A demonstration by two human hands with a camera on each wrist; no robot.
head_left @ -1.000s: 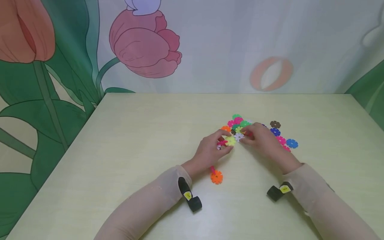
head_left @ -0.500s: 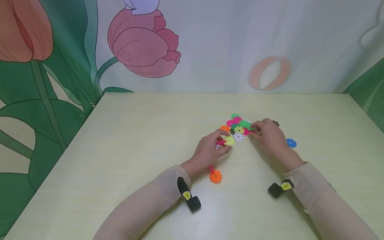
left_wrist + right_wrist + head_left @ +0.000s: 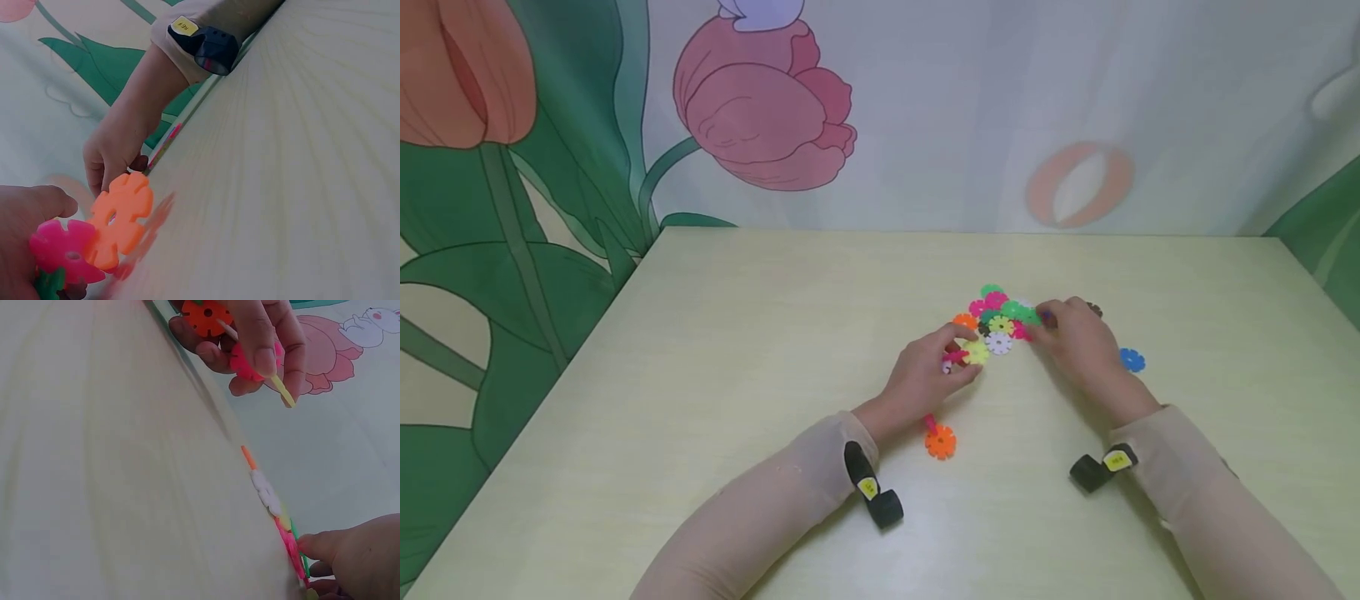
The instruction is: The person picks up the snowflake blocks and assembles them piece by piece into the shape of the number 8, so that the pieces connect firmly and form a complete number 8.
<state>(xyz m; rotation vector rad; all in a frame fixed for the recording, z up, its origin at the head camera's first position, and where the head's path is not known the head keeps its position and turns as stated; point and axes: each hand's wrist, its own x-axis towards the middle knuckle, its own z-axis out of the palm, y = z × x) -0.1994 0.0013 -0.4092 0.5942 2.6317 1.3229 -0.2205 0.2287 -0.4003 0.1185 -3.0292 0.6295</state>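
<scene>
My left hand (image 3: 925, 367) holds a cluster of joined plastic snowflake discs just above the table. A pale yellow disc (image 3: 976, 352) sits between its thumb and fingers. Toward me, an orange disc (image 3: 941, 442) sticks out of the cluster, beside a pink disc (image 3: 65, 250) in the left wrist view. My right hand (image 3: 1078, 342) is at the right side of a loose pile of discs, its fingertips by a green disc (image 3: 1028, 316). A bit of dark blue shows near those fingertips; whether they pinch it is hidden.
The pile includes a white disc (image 3: 998, 343), a yellow-green disc (image 3: 1001, 325) and an orange disc (image 3: 964, 321). A blue disc (image 3: 1132, 360) lies right of my right wrist. A brown disc (image 3: 1095, 309) is partly covered by that hand. Behind the table (image 3: 737, 333) hangs a flower-printed backdrop.
My right hand has moved right, from beside the white disc to the pile's right side, now covering several blue and pink discs. The left hand stays nearly still with its cluster.
</scene>
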